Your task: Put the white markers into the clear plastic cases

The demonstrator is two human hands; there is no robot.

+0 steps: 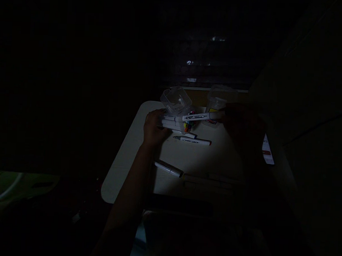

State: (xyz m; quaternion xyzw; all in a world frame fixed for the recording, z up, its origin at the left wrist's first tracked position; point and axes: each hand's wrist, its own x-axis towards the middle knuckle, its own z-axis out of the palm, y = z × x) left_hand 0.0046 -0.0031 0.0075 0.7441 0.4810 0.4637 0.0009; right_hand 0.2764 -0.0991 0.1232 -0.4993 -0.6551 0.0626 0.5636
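Note:
My left hand [154, 128] is wrapped round a clear plastic box [171, 122] of white markers lying on its side, their coloured ends [187, 125] facing right. Between the fingers of my right hand [242, 121] is a white marker [198, 116], held level with its far end in front of the box's mouth. The right hand is in deep shadow. Just below the box, two markers lie on the table, one with a blue end [192, 135] and one with a red end [195, 140]. Closer to me lies another marker [169, 168] with a dark end.
An open clear lid or container [176, 100] stands behind the box. Another clear container [217, 103] with a yellow label is at the back right. Several shadowed markers [208, 181] lie on the white table [124, 156] near me. A lit phone [268, 151] is at the right edge.

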